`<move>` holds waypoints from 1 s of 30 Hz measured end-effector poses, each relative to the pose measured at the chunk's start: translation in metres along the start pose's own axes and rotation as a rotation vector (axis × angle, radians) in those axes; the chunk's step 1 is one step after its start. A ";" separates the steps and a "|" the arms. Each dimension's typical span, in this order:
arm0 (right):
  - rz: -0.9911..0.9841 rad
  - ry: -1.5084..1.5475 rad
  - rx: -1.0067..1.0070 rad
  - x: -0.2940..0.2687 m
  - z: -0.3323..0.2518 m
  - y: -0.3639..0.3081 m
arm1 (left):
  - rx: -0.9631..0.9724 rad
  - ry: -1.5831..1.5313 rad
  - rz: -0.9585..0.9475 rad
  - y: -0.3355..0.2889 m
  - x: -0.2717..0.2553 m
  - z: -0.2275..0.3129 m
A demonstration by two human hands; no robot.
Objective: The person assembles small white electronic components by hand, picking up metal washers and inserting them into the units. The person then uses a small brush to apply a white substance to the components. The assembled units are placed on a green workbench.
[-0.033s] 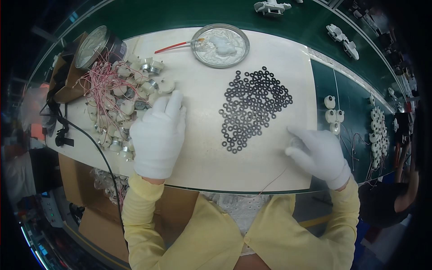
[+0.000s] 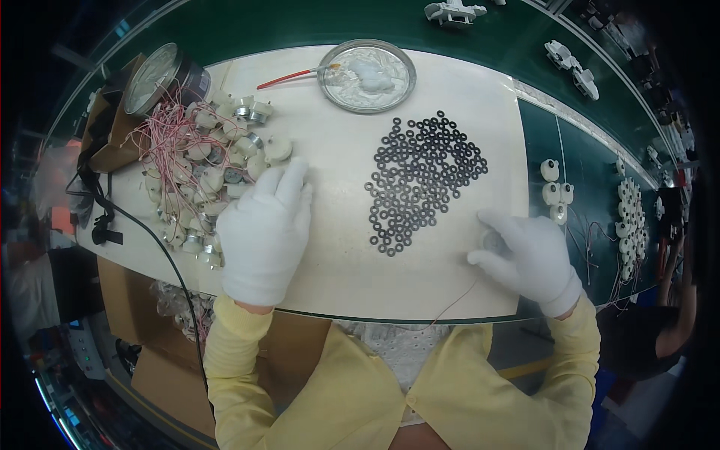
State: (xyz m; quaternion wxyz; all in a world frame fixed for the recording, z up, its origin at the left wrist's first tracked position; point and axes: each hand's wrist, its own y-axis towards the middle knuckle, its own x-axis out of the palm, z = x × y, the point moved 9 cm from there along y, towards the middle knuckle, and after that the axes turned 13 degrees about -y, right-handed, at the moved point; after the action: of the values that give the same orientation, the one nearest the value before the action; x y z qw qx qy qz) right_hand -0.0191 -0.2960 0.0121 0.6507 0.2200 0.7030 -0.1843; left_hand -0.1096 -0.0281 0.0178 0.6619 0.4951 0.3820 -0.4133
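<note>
Grey part [image 2: 493,241] is sitting between the thumb and forefinger of the right hand [image 2: 532,259], over the right side of the pale desk [image 2: 337,262]. Thumb and finger are pretty wide apart around it, and I can't tell how firmly it's gripped. Thin wire [image 2: 454,302] trails from near that hand down past the front edge. Left hand [image 2: 264,232] is over by a messy heap of wired parts [image 2: 214,178], fingers kept narrow, and I can't tell if there's anything under them. Between the hands, a bit further back, loads of little black rings [image 2: 420,187] are spread out flat. Behind those, a round dish [image 2: 367,112] has whitish goop in it, with a red brush [image 2: 285,79] resting on its rim. Back left there's a tin [image 2: 199,82] and a cardboard box [image 2: 120,139]; off right, more pale parts [image 2: 552,193] on a green surface [image 2: 536,135].
</note>
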 end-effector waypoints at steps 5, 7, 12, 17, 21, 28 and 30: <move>0.066 -0.152 -0.080 -0.001 -0.008 0.009 | -0.023 -0.412 0.003 -0.030 -0.020 0.011; 0.064 -0.186 -0.119 -0.002 -0.011 0.013 | -0.069 -0.576 -0.039 -0.046 -0.018 0.009; 0.038 -0.223 -0.138 -0.011 -0.017 0.020 | -0.042 -0.605 -0.029 -0.070 -0.010 0.006; -0.179 0.226 0.113 0.014 0.006 0.014 | -0.104 -0.565 0.184 -0.082 -0.008 -0.010; -0.346 1.053 0.351 0.032 0.008 0.010 | -0.176 -0.553 0.132 -0.082 -0.009 -0.016; -0.404 0.994 0.441 0.032 0.010 0.021 | -0.096 -0.426 0.107 -0.076 -0.005 -0.006; -0.418 0.987 0.463 0.032 0.009 0.022 | -0.086 -0.394 0.114 -0.075 -0.005 -0.007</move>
State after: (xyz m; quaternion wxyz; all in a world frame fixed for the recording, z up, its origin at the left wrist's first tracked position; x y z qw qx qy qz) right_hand -0.0008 -0.2803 -0.0204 0.1308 0.2729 0.8930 -0.3332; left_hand -0.1821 -0.0333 -0.0043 0.7666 0.3968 0.2337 -0.4476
